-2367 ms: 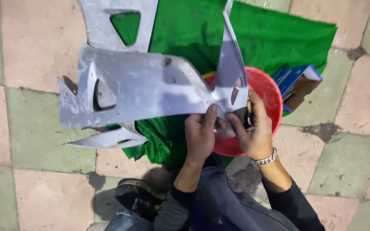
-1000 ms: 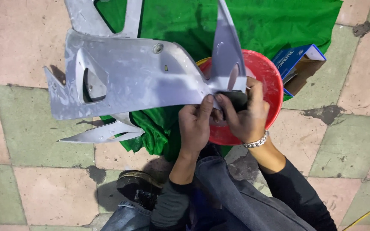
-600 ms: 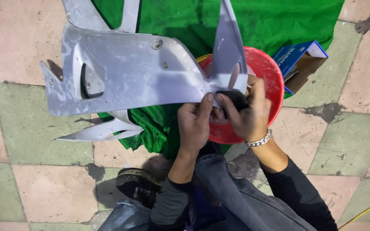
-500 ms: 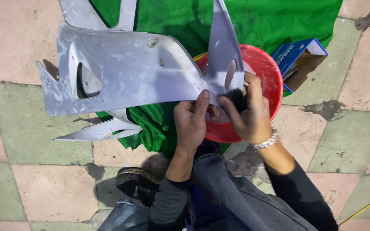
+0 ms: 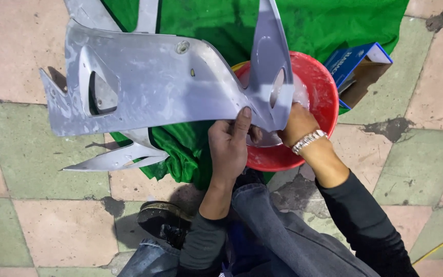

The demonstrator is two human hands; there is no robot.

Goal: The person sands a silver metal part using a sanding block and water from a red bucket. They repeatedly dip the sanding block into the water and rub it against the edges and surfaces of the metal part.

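Left hand point(image 5: 230, 146) clamped on near edge of grey fairing panel point(image 5: 155, 84), thumb up over face, fingers wrapped behind; holds it up over green cloth point(image 5: 293, 20) and red basin point(image 5: 318, 90). Panel spans left to centre, upright fin at right end rising over basin.

Right hand point(image 5: 297, 122) now lower and further right vs. earlier frames: no longer gripping dark pad on panel w/ left, instead reaching into basin behind fin. Fingers hidden by fin, so can't tell if closed or apart. Metal bracelet point(image 5: 308, 141) on wrist, at basin's near rim.

Panel sits slightly more left and farther than 0.5 s ago; left grip unchanged.

Second grey panel piece point(image 5: 116, 159) flat on tiled floor point(image 5: 21, 169), near-left, partly on cloth; same spot as before. Blue box point(image 5: 355, 59) just right of basin, unmoved. Dark shoe point(image 5: 162, 220) near, by denim knee point(image 5: 262, 220).
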